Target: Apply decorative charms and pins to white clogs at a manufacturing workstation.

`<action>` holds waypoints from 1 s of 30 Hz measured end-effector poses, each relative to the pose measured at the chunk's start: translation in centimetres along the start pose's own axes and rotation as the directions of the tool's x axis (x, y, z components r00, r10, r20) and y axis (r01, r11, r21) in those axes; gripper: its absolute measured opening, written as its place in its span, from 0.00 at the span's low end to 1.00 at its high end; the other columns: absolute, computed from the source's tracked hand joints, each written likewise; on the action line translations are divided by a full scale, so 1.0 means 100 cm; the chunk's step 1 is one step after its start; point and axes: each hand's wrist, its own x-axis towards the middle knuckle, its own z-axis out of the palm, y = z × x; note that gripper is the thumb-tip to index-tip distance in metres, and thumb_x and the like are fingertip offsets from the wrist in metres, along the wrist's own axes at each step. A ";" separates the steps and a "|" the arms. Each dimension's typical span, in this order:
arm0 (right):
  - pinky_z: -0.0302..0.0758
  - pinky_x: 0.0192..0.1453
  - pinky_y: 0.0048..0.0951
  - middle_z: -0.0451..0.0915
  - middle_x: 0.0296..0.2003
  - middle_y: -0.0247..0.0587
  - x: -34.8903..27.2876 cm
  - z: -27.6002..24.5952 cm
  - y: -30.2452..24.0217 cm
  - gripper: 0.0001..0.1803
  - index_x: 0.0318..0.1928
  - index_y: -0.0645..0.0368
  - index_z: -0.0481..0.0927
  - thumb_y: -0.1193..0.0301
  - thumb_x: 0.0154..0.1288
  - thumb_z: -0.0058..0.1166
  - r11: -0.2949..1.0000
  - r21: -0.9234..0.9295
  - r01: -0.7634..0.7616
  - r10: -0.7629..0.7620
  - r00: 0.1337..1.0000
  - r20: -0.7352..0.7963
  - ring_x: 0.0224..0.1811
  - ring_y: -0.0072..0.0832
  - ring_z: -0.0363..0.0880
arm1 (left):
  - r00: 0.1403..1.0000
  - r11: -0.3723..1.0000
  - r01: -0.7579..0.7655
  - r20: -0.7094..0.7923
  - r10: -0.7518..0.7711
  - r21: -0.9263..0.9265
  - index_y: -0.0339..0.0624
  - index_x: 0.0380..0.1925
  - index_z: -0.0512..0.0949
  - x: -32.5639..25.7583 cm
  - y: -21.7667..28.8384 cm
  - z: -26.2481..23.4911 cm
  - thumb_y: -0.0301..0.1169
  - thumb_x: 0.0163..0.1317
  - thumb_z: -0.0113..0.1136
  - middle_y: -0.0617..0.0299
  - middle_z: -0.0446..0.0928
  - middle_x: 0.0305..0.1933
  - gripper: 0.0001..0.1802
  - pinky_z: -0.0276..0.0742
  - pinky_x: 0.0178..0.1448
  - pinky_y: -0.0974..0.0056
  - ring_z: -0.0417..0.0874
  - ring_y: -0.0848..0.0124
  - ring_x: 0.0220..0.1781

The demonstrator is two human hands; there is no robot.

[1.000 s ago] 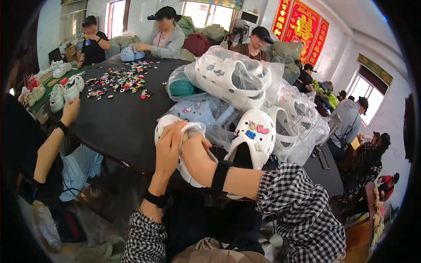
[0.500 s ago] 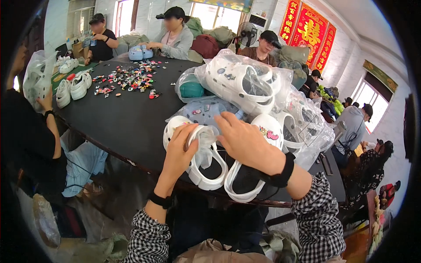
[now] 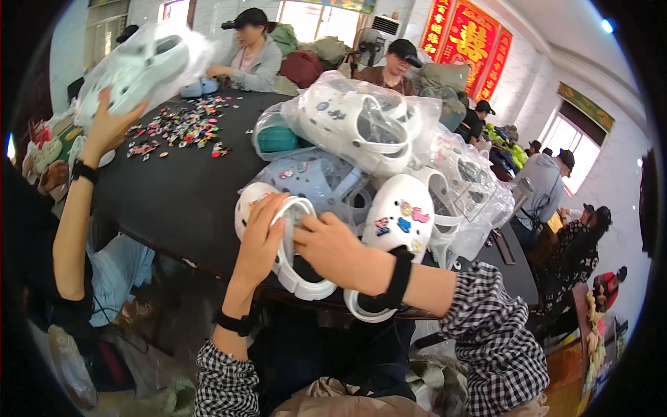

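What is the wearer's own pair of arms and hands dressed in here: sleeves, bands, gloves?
Both hands are bare, with no gloves. The left hand and right hand each have a black band around the wrist. Both forearms are uncovered; black-and-white checked sleeves are pushed up near the elbows.

Clear bagged clogs (image 3: 361, 121) piled mid-table, more toward its right edge. Red-gold wall banners (image 3: 469, 38) top right.
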 end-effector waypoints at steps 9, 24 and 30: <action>0.71 0.57 0.33 0.74 0.55 0.41 -0.035 -0.028 -0.012 0.30 0.58 0.64 0.76 0.75 0.51 0.61 0.962 0.268 -0.046 0.044 0.999 0.014 0.58 0.37 0.74 | 0.999 0.992 -0.033 0.020 0.031 0.120 0.34 0.60 0.71 -0.005 0.001 -0.003 0.20 0.61 0.53 0.47 0.73 0.63 0.25 0.57 0.75 0.50 0.68 0.48 0.70; 0.50 0.78 0.51 0.57 0.73 0.56 -0.165 -0.023 -0.017 0.28 0.65 0.53 0.75 0.68 0.65 0.61 0.549 0.789 -0.277 0.669 0.711 -0.216 0.77 0.53 0.51 | 0.996 0.982 -0.020 0.087 0.004 0.189 0.32 0.57 0.73 0.004 0.023 -0.007 0.17 0.54 0.45 0.42 0.75 0.58 0.27 0.65 0.71 0.52 0.74 0.45 0.63; 0.50 0.78 0.50 0.45 0.75 0.61 -0.225 -0.013 0.018 0.45 0.71 0.53 0.65 0.75 0.51 0.71 0.431 0.568 -0.702 0.894 0.243 -0.377 0.78 0.57 0.46 | 0.971 0.881 -0.233 0.054 0.232 0.411 0.33 0.63 0.71 -0.010 0.070 0.006 0.22 0.61 0.49 0.42 0.67 0.69 0.27 0.54 0.76 0.45 0.62 0.41 0.74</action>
